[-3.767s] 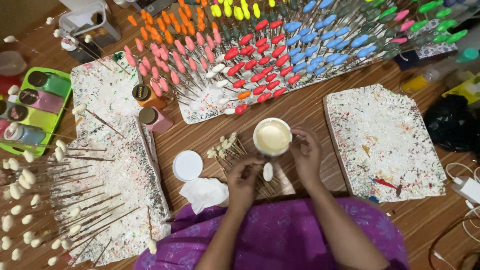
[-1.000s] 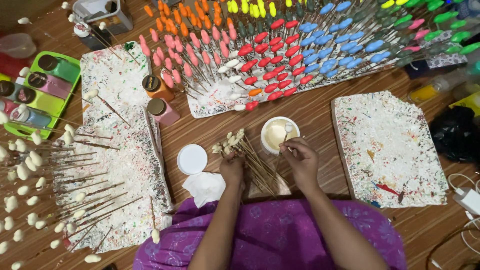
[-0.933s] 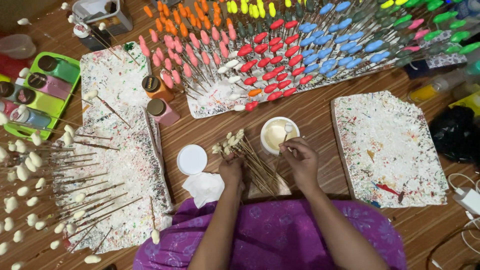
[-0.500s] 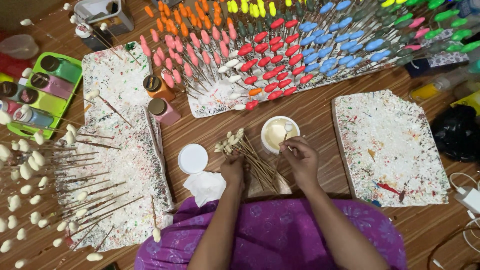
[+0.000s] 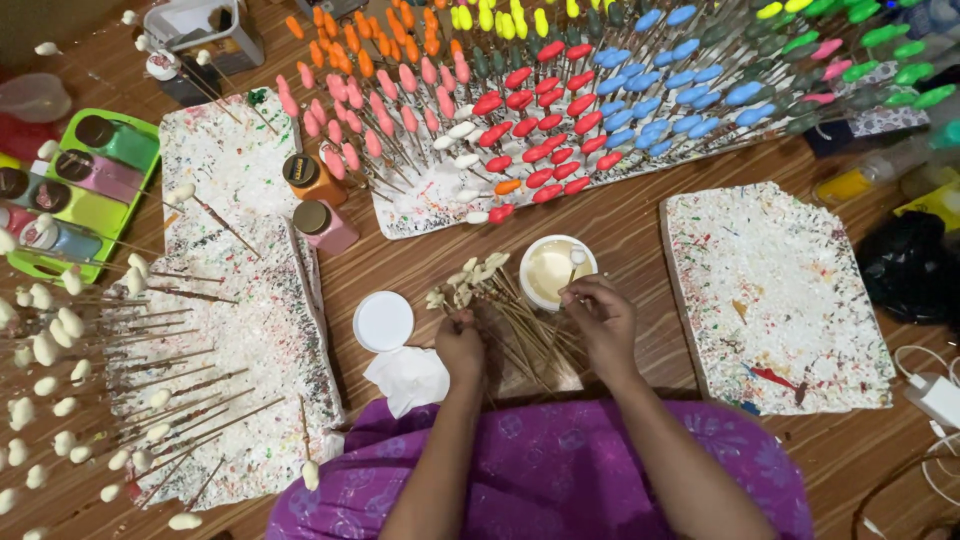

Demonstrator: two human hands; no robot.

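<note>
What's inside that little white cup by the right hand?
The white cup holds cream-coloured paint, and the tip of a thin stick pinched by the right hand dips into it. The cup's bottom is covered by paint, so it cannot be seen.

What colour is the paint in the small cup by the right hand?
Cream, off-white paint in the cup, beside the right hand; the head view shows it.

To your left a green tray point(image 5: 150, 150) held round-lidded paint jars point(image 5: 105, 135), green, pink and blue. Two small jars, orange point(image 5: 310, 178) and pink point(image 5: 325, 225), stood far of the white lid point(image 5: 383, 321). A yellow packet point(image 5: 845, 185) lay far right. No screens showed.
</note>
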